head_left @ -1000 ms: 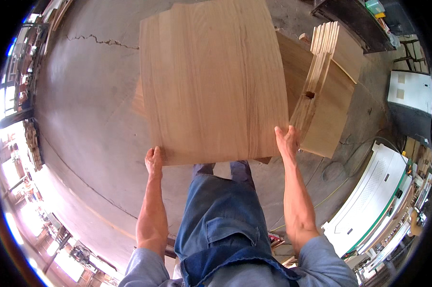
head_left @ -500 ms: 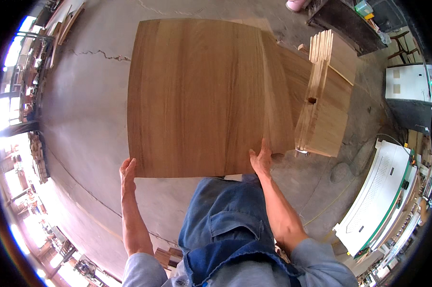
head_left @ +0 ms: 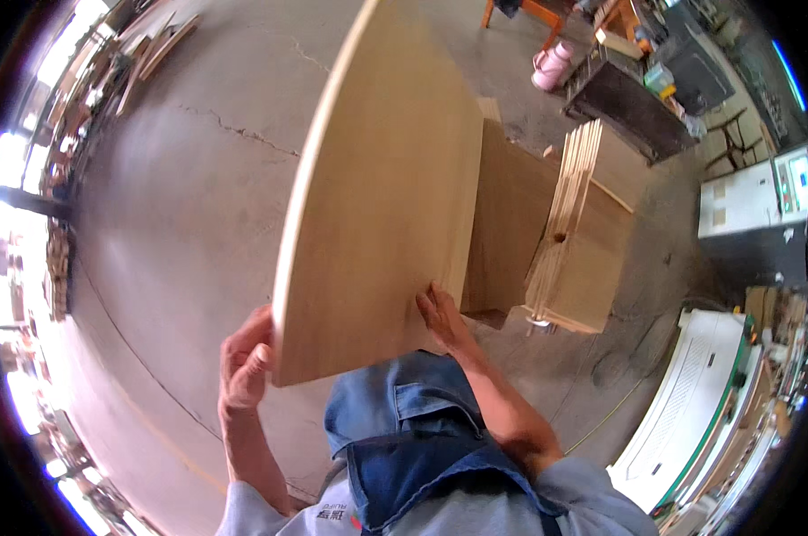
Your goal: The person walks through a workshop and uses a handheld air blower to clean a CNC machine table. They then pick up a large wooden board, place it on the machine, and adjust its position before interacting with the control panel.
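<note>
A large wooden panel is tilted up in front of me, its left edge raised and showing a pale side. My left hand grips the left edge close to the near corner, fingers curled and partly hidden by the board. Toward the near right corner, my right hand holds the same panel, with fingertips on the visible face. Just right of it and lower, a browner wooden board is partly covered by the panel.
Thin boards stand in a leaning stack on the right. Beyond are a dark cabinet and a pink jug. A white machine is at lower right. Wood strips lie at far left on the cracked concrete floor.
The panel has gone from lying nearly flat to tilted, its left edge up. My left hand has moved lower and curled round the edge; my right hand has shifted left. The view has shifted too.
</note>
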Action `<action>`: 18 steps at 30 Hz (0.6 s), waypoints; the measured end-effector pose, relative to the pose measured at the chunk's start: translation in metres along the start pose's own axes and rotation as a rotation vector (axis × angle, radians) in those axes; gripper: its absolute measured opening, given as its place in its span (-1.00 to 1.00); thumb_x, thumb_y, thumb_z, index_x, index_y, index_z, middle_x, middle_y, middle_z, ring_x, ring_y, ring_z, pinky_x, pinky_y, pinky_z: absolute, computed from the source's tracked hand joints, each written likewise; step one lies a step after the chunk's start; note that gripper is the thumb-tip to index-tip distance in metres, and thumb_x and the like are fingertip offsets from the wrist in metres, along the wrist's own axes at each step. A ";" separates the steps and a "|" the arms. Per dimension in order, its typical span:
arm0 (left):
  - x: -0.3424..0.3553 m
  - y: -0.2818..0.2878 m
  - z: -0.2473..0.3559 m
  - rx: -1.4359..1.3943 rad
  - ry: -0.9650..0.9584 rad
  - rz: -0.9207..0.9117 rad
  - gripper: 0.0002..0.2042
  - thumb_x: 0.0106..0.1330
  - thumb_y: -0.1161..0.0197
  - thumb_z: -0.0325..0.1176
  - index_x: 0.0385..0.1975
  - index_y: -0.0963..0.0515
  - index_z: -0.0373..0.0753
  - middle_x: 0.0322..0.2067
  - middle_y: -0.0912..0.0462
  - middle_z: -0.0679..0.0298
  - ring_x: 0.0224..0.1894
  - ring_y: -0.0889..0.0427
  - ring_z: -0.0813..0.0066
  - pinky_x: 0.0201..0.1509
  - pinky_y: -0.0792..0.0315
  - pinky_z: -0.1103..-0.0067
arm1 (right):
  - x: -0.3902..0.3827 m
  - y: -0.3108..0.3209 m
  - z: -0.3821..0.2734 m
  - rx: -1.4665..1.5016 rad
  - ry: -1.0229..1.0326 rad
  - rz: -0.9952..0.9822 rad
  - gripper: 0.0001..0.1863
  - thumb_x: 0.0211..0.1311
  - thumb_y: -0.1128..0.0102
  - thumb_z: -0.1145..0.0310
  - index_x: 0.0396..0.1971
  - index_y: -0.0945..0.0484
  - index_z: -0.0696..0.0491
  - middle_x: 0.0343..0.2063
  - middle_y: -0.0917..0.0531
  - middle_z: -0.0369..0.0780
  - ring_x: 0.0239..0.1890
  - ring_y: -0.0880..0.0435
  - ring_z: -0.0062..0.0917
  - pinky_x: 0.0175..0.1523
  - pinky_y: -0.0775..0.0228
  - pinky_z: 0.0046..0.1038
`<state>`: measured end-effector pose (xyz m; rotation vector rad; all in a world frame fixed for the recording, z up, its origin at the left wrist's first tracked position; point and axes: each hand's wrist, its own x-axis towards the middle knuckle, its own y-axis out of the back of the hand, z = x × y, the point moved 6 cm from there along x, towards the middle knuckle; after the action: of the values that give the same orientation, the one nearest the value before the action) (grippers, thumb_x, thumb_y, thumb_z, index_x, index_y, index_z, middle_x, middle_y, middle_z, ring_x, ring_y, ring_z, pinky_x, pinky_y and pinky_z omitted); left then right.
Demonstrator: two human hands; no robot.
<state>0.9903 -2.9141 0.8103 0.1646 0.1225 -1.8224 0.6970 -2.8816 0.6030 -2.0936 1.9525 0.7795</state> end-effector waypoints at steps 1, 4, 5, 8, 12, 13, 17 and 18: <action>-0.006 -0.031 -0.001 -0.166 -0.012 -0.114 -0.23 0.27 -0.25 0.15 0.25 -0.38 -0.44 0.24 -0.37 0.08 0.29 -0.30 0.32 0.37 -0.10 0.39 | -0.020 0.008 -0.021 0.072 0.100 -0.017 -0.37 0.50 0.15 0.01 0.30 -0.24 0.22 0.23 -0.38 0.08 0.36 -0.27 -0.11 0.39 -0.10 -0.26; -0.023 -0.135 -0.016 -0.369 0.012 -0.441 -0.22 0.39 -0.10 0.10 0.43 -0.10 -0.34 0.48 0.08 0.00 0.54 0.17 0.20 0.53 0.23 0.30 | -0.102 0.043 -0.063 0.113 0.421 -0.063 -0.32 0.51 0.20 -0.03 0.41 -0.11 0.16 0.44 -0.08 -0.01 0.50 0.02 -0.23 0.51 0.18 -0.30; -0.016 -0.169 -0.019 -0.250 -0.155 -0.490 -0.26 0.44 -0.04 0.06 0.45 -0.05 -0.32 0.50 0.14 0.01 0.54 0.22 0.18 0.54 0.26 0.31 | -0.134 0.055 -0.088 0.140 0.490 -0.129 -0.27 0.49 0.19 -0.07 0.44 -0.06 0.13 0.49 0.04 -0.05 0.53 0.12 -0.27 0.52 0.26 -0.28; 0.001 -0.259 -0.058 0.019 -0.381 -0.510 -0.35 0.53 0.10 -0.04 0.48 0.05 -0.27 0.50 0.21 -0.02 0.54 0.26 0.07 0.55 0.28 0.31 | -0.228 0.089 -0.105 0.521 0.466 0.047 0.12 0.09 -0.07 -0.49 0.48 0.02 -0.04 0.45 -0.10 -0.22 0.48 -0.04 -0.37 0.50 0.14 -0.09; 0.030 -0.337 -0.170 0.289 -0.337 -0.459 -0.28 0.49 0.10 0.09 0.47 0.06 -0.26 0.50 0.22 -0.04 0.54 0.27 -0.01 0.54 0.19 0.28 | -0.259 0.162 -0.044 0.505 0.748 0.322 -0.13 0.27 -0.16 -0.15 0.43 -0.10 0.01 0.42 -0.17 -0.20 0.46 -0.10 -0.27 0.49 0.14 -0.02; 0.033 -0.348 -0.192 0.320 -0.283 -0.445 -0.27 0.48 0.08 0.09 0.47 0.05 -0.25 0.49 0.20 -0.04 0.54 0.26 -0.02 0.54 0.17 0.26 | -0.264 0.181 -0.028 0.514 0.681 0.431 -0.22 0.28 -0.18 0.01 0.41 -0.13 -0.01 0.41 -0.20 -0.19 0.45 -0.12 -0.26 0.48 0.11 -0.02; 0.040 -0.363 -0.290 0.402 -0.118 -0.341 -0.23 0.43 0.00 0.08 0.46 0.03 -0.30 0.48 0.14 -0.07 0.52 0.19 -0.07 0.53 0.13 0.22 | -0.266 0.230 -0.003 0.708 0.487 0.662 -0.34 0.28 -0.16 0.42 0.37 -0.19 0.04 0.35 -0.30 -0.16 0.39 -0.23 -0.26 0.44 -0.04 -0.05; 0.041 -0.361 -0.312 0.421 -0.102 -0.307 -0.23 0.43 0.01 0.09 0.45 0.03 -0.32 0.48 0.15 -0.07 0.52 0.19 -0.08 0.54 0.13 0.23 | -0.263 0.242 0.003 0.745 0.448 0.651 -0.34 0.27 -0.14 0.45 0.37 -0.19 0.06 0.34 -0.31 -0.16 0.39 -0.24 -0.26 0.44 -0.05 -0.07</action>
<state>0.6461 -2.8081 0.4949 0.3636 -0.3277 -2.1416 0.4611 -2.6803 0.7803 -1.2504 2.6270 -0.3875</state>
